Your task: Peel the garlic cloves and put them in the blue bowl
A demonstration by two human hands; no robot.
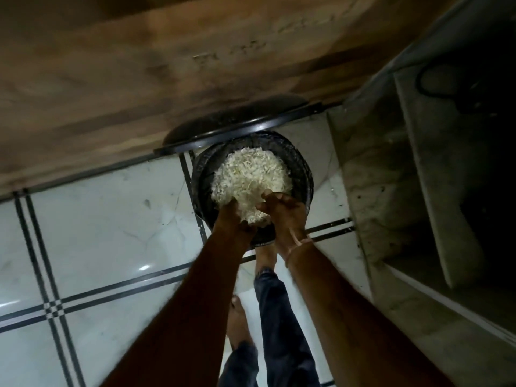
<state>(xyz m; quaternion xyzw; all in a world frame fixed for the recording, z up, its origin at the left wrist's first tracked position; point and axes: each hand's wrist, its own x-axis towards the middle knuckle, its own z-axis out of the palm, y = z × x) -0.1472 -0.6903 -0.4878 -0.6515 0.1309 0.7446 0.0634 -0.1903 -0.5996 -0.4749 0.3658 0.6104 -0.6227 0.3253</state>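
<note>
Over the near edge of the black bin on the tiled floor, the left hand and right hand curl together round a clump of white garlic peels, with a bigger heap inside the bin.

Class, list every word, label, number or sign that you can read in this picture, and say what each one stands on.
No text here can be read.
Brown wooden panel: faint scratched marks, perhaps writing, too blurred to read.
Round black bin: no label visible.
Pale garlic peels in the bin: no text.
White floor tiles: only dark border lines, no lettering.
</note>
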